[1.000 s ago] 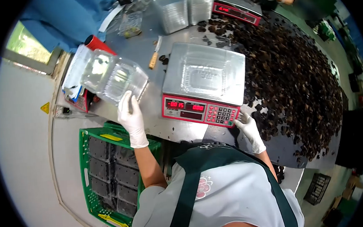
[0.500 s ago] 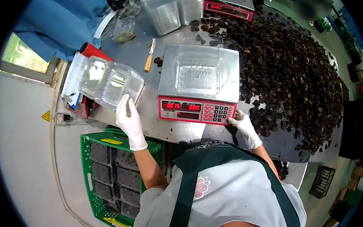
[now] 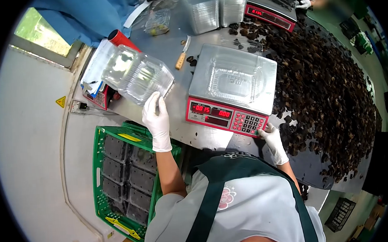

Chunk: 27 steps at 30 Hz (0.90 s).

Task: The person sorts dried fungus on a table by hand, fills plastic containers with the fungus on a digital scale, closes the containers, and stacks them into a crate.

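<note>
Apron [image 3: 225,169] right up close, with a green crate [image 3: 101,202] of dark packs [image 3: 142,178] off to the left. Just past that, the right hand [image 3: 273,142] is at the keypad corner of a red-fronted scale [image 3: 226,117]. Its fingers are loosely bent with nothing visible in them; fingertips look to be by the bottom-right key, can't tell if it's actually pressed. So the step in hand looks like fiddling with the scale: display says -0.015, and a clear tray [image 3: 231,81] lies on the pan. Imo a key press calls for one light fingertip and no leaning on the pan.

Left hand [image 3: 157,123] is at the near edge of an opened clear container [image 3: 150,77], left of the scale, thumb spread from the fingers. Pinched or just touching? Can't tell. Shifting it would call for a soft hold, since that plastic seems thin.

Stuff in the way: a heap of dark pieces [image 3: 329,100] crowds the scale's right side, and a knife [image 3: 182,59] lies behind the gap between container and scale, so mind the blade. Papers [image 3: 95,67] and a red tube [image 3: 124,40] sit behind the container. Farther back: stacks of clear containers [image 3: 201,13], a second scale [image 3: 269,16], and a co-worker's gloved hand [image 3: 304,4] beside it.
</note>
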Motion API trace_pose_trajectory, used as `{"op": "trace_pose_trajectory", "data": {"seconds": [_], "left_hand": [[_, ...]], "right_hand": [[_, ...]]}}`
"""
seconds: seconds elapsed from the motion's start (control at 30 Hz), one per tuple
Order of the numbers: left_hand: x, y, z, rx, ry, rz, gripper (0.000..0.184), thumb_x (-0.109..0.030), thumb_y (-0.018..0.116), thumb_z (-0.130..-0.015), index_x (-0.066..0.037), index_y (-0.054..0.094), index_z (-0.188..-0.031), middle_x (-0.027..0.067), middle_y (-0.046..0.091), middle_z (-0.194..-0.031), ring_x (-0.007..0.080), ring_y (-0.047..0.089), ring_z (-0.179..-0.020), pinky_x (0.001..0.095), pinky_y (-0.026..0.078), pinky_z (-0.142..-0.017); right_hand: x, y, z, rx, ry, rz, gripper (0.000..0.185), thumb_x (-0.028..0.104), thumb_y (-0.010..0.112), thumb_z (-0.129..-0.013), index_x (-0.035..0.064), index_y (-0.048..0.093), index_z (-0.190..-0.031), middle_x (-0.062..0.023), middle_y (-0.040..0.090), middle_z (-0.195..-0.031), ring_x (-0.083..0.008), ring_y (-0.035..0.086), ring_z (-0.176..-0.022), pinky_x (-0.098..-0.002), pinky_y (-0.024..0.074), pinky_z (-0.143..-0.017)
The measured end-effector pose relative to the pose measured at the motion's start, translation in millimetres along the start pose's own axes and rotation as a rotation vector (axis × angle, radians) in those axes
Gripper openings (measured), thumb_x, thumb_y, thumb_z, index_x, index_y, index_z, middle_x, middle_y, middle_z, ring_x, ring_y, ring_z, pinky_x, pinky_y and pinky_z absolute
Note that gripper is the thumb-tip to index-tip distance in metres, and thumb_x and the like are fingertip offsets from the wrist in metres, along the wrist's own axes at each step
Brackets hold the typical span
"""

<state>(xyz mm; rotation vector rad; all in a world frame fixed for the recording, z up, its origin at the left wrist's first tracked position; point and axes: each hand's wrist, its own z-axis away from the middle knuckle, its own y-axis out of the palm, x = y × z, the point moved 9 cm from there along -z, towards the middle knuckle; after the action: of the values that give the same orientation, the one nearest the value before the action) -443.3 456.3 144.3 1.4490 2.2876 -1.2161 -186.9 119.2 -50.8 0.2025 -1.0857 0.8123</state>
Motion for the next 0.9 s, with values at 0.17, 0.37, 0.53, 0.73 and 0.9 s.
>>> {"op": "trace_pose_trajectory", "data": {"seconds": [0.17, 0.37, 0.53, 0.73, 0.9], "left_hand": [[0.5, 1.5, 1.9, -0.005, -0.002, 0.068, 0.018, -0.004, 0.067, -0.082, -0.004, 0.069, -0.1, 0.0082, 0.068, -0.101, 0.025, 0.065, -0.09, 0.0336, 0.051, -0.079], [0.8, 2.2, 3.5, -0.009, -0.008, 0.076, 0.018, -0.003, 0.067, -0.081, -0.004, 0.068, -0.099, 0.0085, 0.068, -0.1, 0.0252, 0.065, -0.089, 0.0338, 0.051, -0.079], [0.1, 1.1, 2.3, -0.012, -0.016, 0.058, 0.017, -0.004, 0.067, -0.081, -0.004, 0.069, -0.098, 0.008, 0.068, -0.1, 0.0248, 0.065, -0.089, 0.0336, 0.051, -0.078], [0.7, -8.4, -0.3, -0.02, 0.004, -0.002, 0.016, -0.004, 0.067, -0.082, -0.002, 0.069, -0.098, 0.0095, 0.069, -0.1, 0.0246, 0.066, -0.092, 0.0326, 0.052, -0.08], [24.4, -33.7, 6.6, -0.053, -0.057, -0.09, 0.017, -0.009, 0.069, -0.08, -0.005, 0.07, -0.096, 0.0103, 0.069, -0.099, 0.0257, 0.066, -0.094, 0.0348, 0.051, -0.084]], "right_hand": [[-4.3, -0.7, -1.8, -0.003, 0.003, -0.004, 0.049, 0.01, 0.066, -0.086, -0.0097, 0.047, -0.127, -0.0108, 0.07, -0.089, -0.0086, 0.063, -0.071, -0.0212, 0.0482, -0.061], [0.6, -1.6, -1.3, -0.011, 0.018, 0.038, 0.047, 0.012, 0.067, -0.085, -0.0088, 0.05, -0.124, -0.0109, 0.07, -0.087, -0.0094, 0.063, -0.069, -0.022, 0.0484, -0.06], [-0.8, -0.9, -1.5, 0.015, 0.033, 0.045, 0.049, 0.012, 0.067, -0.085, -0.0089, 0.049, -0.125, -0.0111, 0.07, -0.09, -0.0102, 0.064, -0.071, -0.0222, 0.0488, -0.06], [28.6, -8.8, 10.9, -0.082, -0.173, 0.192, 0.056, 0.014, 0.069, -0.084, -0.0071, 0.047, -0.13, -0.0148, 0.069, -0.099, -0.0173, 0.067, -0.08, -0.0258, 0.0519, -0.072], [112.9, -28.3, 43.5, -0.276, -0.283, 0.506, 0.037, 0.018, 0.069, -0.085, 0.0004, 0.062, -0.118, -0.0151, 0.071, -0.092, -0.0235, 0.069, -0.079, -0.0314, 0.0536, -0.073]]}}
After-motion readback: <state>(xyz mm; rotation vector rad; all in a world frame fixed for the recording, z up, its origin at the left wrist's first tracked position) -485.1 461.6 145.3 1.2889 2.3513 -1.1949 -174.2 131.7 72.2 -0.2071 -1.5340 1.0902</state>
